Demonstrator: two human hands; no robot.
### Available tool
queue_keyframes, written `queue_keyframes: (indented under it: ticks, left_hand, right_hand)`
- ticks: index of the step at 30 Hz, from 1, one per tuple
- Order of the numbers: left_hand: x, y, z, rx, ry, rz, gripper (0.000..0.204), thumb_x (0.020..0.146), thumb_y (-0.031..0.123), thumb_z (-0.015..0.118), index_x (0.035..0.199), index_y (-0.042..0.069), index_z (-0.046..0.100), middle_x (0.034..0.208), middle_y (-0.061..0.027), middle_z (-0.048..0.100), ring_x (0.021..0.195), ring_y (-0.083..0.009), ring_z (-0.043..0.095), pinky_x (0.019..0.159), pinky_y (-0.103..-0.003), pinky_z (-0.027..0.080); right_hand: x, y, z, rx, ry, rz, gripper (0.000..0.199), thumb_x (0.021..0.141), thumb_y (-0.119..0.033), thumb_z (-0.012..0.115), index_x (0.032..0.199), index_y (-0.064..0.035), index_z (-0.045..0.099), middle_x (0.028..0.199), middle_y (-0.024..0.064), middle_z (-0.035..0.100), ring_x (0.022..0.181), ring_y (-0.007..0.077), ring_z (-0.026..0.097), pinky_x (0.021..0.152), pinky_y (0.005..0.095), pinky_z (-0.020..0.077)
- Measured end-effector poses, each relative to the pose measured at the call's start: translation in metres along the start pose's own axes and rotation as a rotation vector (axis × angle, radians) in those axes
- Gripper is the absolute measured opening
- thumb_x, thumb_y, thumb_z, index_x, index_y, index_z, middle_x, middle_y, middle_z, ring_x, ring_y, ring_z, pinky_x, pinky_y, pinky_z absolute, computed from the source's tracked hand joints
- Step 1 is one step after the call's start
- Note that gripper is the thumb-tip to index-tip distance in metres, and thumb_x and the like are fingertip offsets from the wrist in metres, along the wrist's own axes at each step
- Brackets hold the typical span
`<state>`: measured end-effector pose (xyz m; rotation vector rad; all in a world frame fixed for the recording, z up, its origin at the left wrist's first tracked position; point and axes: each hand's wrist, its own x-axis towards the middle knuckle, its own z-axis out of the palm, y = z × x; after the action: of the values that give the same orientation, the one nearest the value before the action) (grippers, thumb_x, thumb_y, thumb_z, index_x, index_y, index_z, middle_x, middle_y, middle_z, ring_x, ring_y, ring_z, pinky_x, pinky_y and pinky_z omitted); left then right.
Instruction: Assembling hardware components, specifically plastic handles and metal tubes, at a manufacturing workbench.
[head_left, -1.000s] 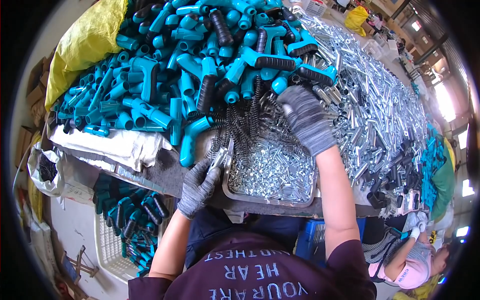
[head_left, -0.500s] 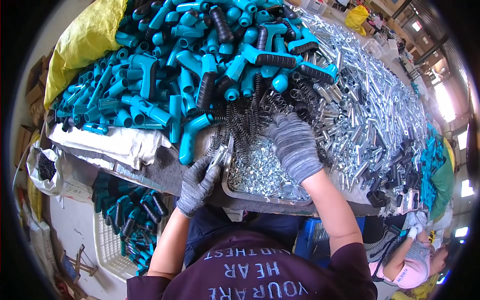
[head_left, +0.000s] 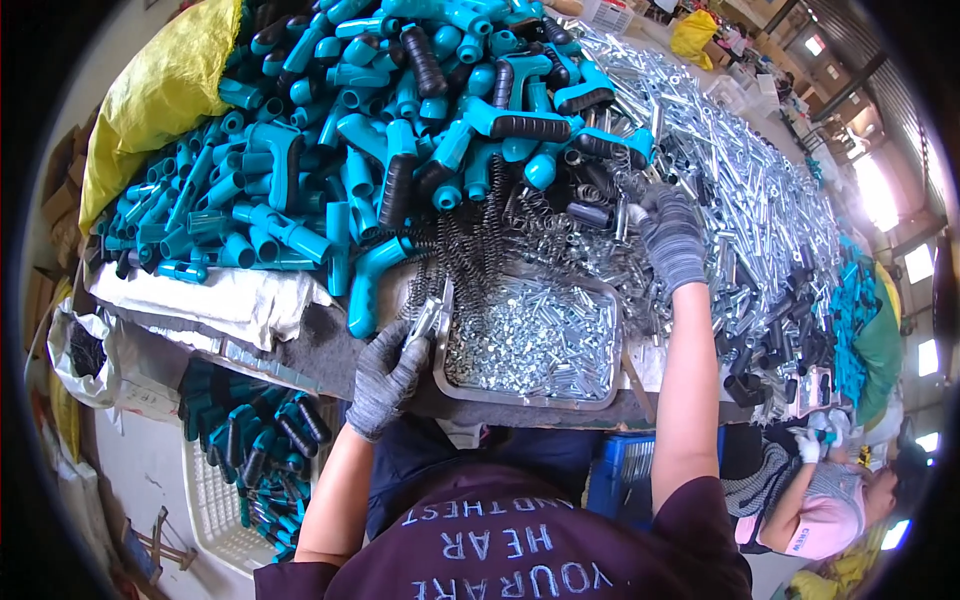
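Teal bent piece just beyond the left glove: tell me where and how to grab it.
Take the teal bent piece by its rounded lower limb, probably best from the near side, closing across its width. That limb points toward the near side with its end uncovered, while the upper end is crowded by black springs.

Clock positions are referenced to the tray [head_left: 520,398]: grey metal, smooth rim. Contents: small fasteners [head_left: 520,345], bright metal. From 10 to 12 o'clock: pistol-grip housings [head_left: 368,290], smooth glossy teal plastic; grip sleeves [head_left: 530,127], black, ribbed, lower sheen. At 11 o'clock: coil springs [head_left: 458,250], dark metal wire. At 2 o'clock: rods [head_left: 750,190], shiny bare metal; right glove [head_left: 670,235], matt knitted cloth. Between 8 and 9 o'clock: left glove [head_left: 387,378], identical knit; metal piece [head_left: 422,318] in its fingers, smooth, bright. At 10 o'clock: sack [head_left: 150,130], creased yellow woven plastic.
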<state>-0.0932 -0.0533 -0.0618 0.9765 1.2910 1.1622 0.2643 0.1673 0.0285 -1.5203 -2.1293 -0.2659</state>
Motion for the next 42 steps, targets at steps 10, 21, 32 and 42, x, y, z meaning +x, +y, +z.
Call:
queue_keyframes:
  ticks: [10,21,32,42]
  left_hand:
    - [-0.001,0.002,0.001,-0.044,0.001,-0.041,0.032,0.097,0.028,0.061,0.115,0.001,0.062,0.081,0.0025,0.056,0.070,-0.0051,0.047,0.063,-0.021,0.040]
    - [0.001,-0.005,0.001,-0.007,0.020,0.066,0.033,0.097,0.027,0.061,0.118,0.001,0.062,0.081,0.0037,0.056,0.070,-0.0048,0.047,0.062,-0.021,0.040]
    - [0.003,-0.008,0.001,0.023,0.016,0.134,0.033,0.097,0.029,0.062,0.116,0.002,0.063,0.079,0.0037,0.057,0.065,-0.0035,0.046,0.058,-0.021,0.038]
    - [0.002,-0.011,0.001,-0.018,0.017,0.094,0.032,0.097,0.026,0.062,0.116,0.001,0.063,0.082,0.0028,0.059,0.070,-0.0049,0.050,0.063,-0.020,0.041]
  right_hand:
    - [-0.019,-0.031,-0.040,0.366,0.176,0.143,0.024,0.080,-0.017,0.078,0.098,-0.0062,0.065,0.099,0.0117,0.064,0.095,0.0248,0.061,0.085,0.0361,0.0494]
    - [-0.070,-0.100,-0.021,-0.111,-0.375,-0.115,0.037,0.071,-0.035,0.080,0.094,-0.0082,0.069,0.102,0.0139,0.060,0.100,0.0327,0.059,0.089,0.0446,0.0483]
    - [-0.052,-0.056,-0.037,-0.029,-0.038,0.212,0.017,0.087,-0.022,0.067,0.096,-0.0088,0.061,0.087,0.0141,0.065,0.084,0.0349,0.064,0.076,0.0457,0.0497]
    - [-0.116,-0.108,-0.037,-0.194,-0.619,0.283,0.052,0.081,-0.055,0.070,0.098,-0.0062,0.066,0.083,0.0168,0.070,0.079,0.0338,0.069,0.074,0.0464,0.0520]
